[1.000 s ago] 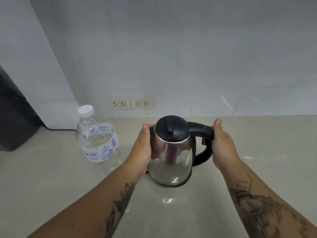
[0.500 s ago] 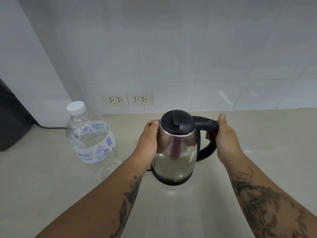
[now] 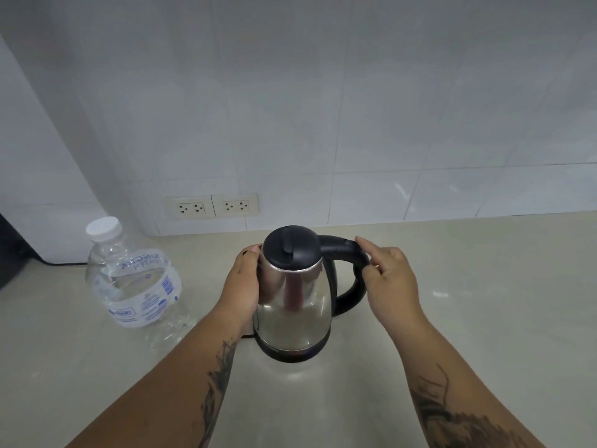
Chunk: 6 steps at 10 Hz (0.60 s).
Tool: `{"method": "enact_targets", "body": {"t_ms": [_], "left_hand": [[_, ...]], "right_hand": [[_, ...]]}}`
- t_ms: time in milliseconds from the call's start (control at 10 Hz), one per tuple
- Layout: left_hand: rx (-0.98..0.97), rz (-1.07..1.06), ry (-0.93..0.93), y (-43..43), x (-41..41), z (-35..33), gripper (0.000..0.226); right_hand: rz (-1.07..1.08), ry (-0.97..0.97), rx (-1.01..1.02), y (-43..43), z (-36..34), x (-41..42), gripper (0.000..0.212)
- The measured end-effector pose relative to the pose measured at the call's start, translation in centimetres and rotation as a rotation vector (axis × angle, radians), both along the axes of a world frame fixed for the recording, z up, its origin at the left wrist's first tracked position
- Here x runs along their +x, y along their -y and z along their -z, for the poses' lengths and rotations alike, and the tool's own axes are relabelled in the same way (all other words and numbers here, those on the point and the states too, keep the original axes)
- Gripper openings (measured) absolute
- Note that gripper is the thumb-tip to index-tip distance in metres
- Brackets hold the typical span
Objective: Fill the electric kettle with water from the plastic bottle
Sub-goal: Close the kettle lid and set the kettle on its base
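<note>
The steel electric kettle (image 3: pixel 294 305) stands upright on its black base at the middle of the counter, its black lid (image 3: pixel 289 247) closed. My left hand (image 3: pixel 242 286) is cupped against the left side of the kettle body. At the black handle (image 3: pixel 342 250), my right hand (image 3: pixel 391 279) has its thumb on top and its fingers curled loosely at the outer side. The clear plastic water bottle (image 3: pixel 135 286), with a white cap (image 3: pixel 103 229) screwed on, stands to the left, apart from both hands.
The beige counter (image 3: pixel 484 318) meets a white tiled wall with two double sockets (image 3: pixel 211 206) behind the kettle. A dark appliance (image 3: pixel 9 253) and a black cable sit at the far left edge.
The kettle has settled onto the counter and looks closer. My right hand has loosened on the handle, with fingers now outside it. The left hand stays on the body.
</note>
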State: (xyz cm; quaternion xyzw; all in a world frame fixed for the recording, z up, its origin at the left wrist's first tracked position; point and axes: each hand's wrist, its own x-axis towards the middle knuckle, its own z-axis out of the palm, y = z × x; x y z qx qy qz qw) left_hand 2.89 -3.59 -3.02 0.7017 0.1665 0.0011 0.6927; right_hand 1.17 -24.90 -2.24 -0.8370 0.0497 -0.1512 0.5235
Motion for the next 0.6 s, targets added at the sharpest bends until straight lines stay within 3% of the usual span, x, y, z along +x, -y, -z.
{"method": "enact_targets", "body": {"t_ms": [300, 500, 600], "left_hand": [[-0.028, -0.023, 0.021, 0.3, -0.1, 0.0, 0.04], [0.015, 0.073, -0.043, -0.4, -0.5, -0.9, 0.039], [-0.104, 0.135, -0.119, -2.0, -1.0, -2.4, 0.057]], "right_hand": [[0.038, 0.055, -0.407, 0.7, 0.5, -0.5, 0.056], [-0.14, -0.152, -0.304, 1.1, -1.1, -1.0, 0.057], [-0.257, -0.311, -0.322, 1.3, -4.7, -0.6, 0.041]]}}
